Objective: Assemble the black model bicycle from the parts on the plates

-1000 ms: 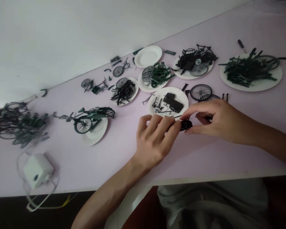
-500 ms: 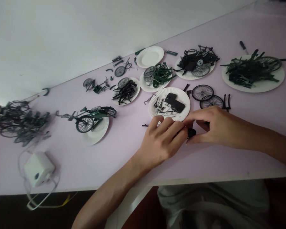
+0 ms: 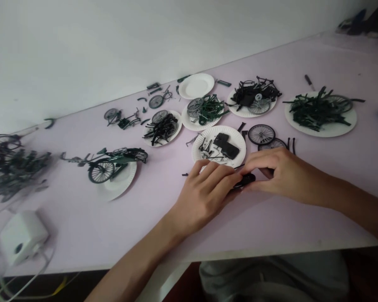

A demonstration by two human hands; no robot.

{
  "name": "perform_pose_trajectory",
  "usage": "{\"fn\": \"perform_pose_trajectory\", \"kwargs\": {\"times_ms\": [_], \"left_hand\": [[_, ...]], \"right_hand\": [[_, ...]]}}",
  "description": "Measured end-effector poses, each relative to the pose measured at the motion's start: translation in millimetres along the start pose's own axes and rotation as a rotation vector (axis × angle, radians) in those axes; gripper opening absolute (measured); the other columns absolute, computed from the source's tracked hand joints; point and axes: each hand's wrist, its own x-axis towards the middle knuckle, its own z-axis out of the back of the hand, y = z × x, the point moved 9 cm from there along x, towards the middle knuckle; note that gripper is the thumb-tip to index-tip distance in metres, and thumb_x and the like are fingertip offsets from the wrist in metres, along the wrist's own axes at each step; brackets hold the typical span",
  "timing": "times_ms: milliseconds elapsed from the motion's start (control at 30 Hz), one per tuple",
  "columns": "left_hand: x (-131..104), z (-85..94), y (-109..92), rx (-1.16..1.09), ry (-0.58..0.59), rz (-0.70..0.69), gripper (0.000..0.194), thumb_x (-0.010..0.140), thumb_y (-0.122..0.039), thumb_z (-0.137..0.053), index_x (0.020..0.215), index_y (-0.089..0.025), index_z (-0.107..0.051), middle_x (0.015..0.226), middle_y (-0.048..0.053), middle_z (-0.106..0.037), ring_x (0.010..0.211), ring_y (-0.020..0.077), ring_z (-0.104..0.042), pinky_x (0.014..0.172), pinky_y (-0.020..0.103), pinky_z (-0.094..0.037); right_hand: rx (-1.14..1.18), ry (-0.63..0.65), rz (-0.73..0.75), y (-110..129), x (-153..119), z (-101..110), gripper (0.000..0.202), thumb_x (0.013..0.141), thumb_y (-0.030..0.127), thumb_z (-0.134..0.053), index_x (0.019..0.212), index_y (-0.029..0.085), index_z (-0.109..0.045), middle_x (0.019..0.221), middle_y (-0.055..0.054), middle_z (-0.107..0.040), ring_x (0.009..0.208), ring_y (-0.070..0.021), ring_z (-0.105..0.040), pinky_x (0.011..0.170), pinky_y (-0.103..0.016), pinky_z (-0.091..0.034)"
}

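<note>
Both my hands meet over the near side of the table around a small black plastic part [image 3: 245, 180], mostly covered by fingers. My left hand [image 3: 206, 188] is closed on its left end, and my right hand [image 3: 274, 178] pinches its right end between thumb and fingers. Just beyond them, a paper plate [image 3: 197, 147] bears two black blocks [image 3: 227, 147] and small grey and black pieces. Two black model bicycle wheels [image 3: 261, 134] lie behind my right hand, the nearer one partly hidden by it.
Paper plates with dark green parts [image 3: 321, 111], black frames [image 3: 253, 94] and black pieces [image 3: 162, 128] stand farther back. At left are a model bicycle [image 3: 113, 163] on a plate, a pile of model bicycles [image 3: 19, 167] and a white box with cables [image 3: 23, 237]. A screwdriver [image 3: 309, 82] lies at the back.
The view has shifted, so the table items appear lower and farther left. My fingers have turned the black part slightly, and more of it shows between my hands.
</note>
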Motion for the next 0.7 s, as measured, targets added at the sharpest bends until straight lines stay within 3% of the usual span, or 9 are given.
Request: {"fn": "perform_pose_trajectory", "kwargs": {"times_ms": [200,367,533,633,700], "left_hand": [[-3.6,2.2,10.4,-0.120,-0.060,0.074,0.020,0.097,-0.021,-0.071,0.114,-0.016,-0.060,0.104,0.006,-0.074,0.093,0.0186,-0.068,0.086,0.035,-0.048],[-5.2,6.4,17.6,-0.128,-0.101,0.121,0.018,0.097,-0.021,-0.070,0.112,-0.018,-0.060,0.101,0.006,-0.073,0.089,0.0190,-0.068,0.081,0.035,-0.049],[-4.8,5.8,17.7,-0.120,-0.098,0.113,0.017,0.098,-0.023,-0.069,0.111,-0.018,-0.060,0.100,0.006,-0.074,0.088,0.0193,-0.068,0.078,0.035,-0.050],[-4.3,6.2,17.4,-0.111,-0.098,0.120,0.017,0.098,-0.023,-0.069,0.110,-0.019,-0.059,0.099,0.006,-0.074,0.088,0.0189,-0.068,0.078,0.035,-0.050],[-3.9,7.7,17.9,-0.131,-0.097,0.140,0.016,0.098,-0.022,-0.069,0.110,-0.019,-0.059,0.099,0.006,-0.074,0.088,0.0186,-0.068,0.080,0.035,-0.049]], "right_hand": [[-0.032,-0.042,0.199,13.8,-3.3,1.0,0.018,0.094,0.031,-0.072,0.107,0.022,-0.081,0.104,-0.005,-0.079,0.093,-0.0212,-0.072,0.084,-0.031,-0.052],[-0.068,-0.038,0.256,17.2,-4.2,2.9,0.020,0.092,0.025,-0.073,0.111,0.023,-0.078,0.106,-0.005,-0.078,0.093,-0.0210,-0.072,0.082,-0.030,-0.053],[-0.080,-0.035,0.185,12.9,-3.4,4.1,0.028,0.089,0.017,-0.073,0.116,0.023,-0.076,0.110,-0.002,-0.078,0.094,-0.0204,-0.072,0.085,-0.031,-0.053],[-0.109,-0.030,0.168,13.8,-3.4,3.6,0.030,0.090,0.022,-0.072,0.119,0.025,-0.075,0.114,-0.003,-0.078,0.094,-0.0225,-0.072,0.084,-0.033,-0.051],[-0.133,-0.042,0.158,15.1,-3.6,4.6,0.028,0.090,0.028,-0.072,0.118,0.025,-0.075,0.104,-0.003,-0.078,0.084,-0.0216,-0.071,0.076,-0.033,-0.050]]}}
